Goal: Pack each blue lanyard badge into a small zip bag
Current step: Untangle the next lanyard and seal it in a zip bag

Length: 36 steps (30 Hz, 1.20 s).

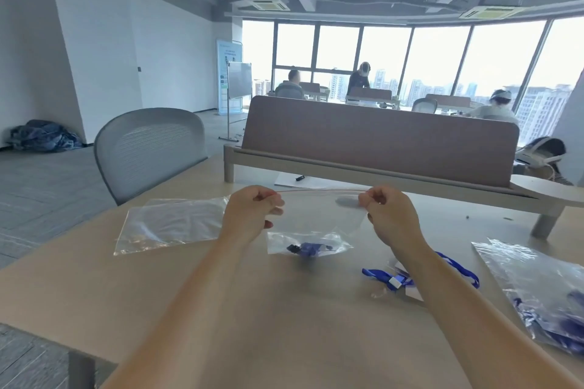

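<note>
A clear small zip bag [319, 218] hangs upright above the wooden table [221, 294], its red-lined zip edge stretched between my hands. My left hand [252, 213] pinches the left end of the zip and my right hand [387, 215] pinches the right end. A bunched blue lanyard badge [311, 249] lies in the bag's bottom. Another blue lanyard badge [395, 278] lies loose on the table under my right forearm. An empty zip bag [170, 224] lies flat to the left.
A larger clear bag [537, 294] with several blue lanyards lies at the table's right edge. A brown desk divider [379, 142] stands behind, with paper and a black pen [299, 178] before it. A grey mesh chair [148, 148] stands at the left. People sit far back.
</note>
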### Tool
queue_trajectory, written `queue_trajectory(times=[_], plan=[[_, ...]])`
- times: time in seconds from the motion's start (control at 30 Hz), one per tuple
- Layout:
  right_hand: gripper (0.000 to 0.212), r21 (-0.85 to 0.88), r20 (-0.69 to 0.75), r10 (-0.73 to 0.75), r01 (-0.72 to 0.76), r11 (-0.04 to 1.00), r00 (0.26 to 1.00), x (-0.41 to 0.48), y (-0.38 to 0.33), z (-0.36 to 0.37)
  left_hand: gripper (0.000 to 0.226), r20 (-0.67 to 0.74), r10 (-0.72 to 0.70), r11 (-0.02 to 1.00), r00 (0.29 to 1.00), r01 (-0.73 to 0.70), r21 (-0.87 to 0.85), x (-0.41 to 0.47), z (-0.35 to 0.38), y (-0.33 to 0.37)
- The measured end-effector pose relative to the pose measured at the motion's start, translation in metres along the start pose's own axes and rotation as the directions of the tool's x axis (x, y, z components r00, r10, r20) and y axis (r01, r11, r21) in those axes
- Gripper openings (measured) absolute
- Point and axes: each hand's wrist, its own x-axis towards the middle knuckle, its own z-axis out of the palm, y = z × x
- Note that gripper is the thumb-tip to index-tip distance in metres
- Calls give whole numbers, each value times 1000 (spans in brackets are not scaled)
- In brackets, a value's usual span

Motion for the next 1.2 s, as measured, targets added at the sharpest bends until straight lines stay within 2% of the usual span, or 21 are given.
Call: queue_trajectory(times=[0.1,0.27,0.53,0.87,1.2], plan=[[13,75,10,22,-23,997,1000,2,2,-3,9,1,4,989,1000,-4,-145,2,11,-1],[14,366,80,51,-77,928,995,13,1,-16,13,-28,85,984,996,-88,-153,15,30,8],[7,499,-77,-2,40,866,997,48,-33,-68,7,-7,191,954,982,-187,-235,40,76,84],[10,423,-316,32,111,899,948,42,-17,-181,3,174,285,946,942,-247,-209,14,171,144],[6,270,-530,17,150,951,848,6,28,-313,6,362,316,936,877,-226,-270,-55,283,171]])
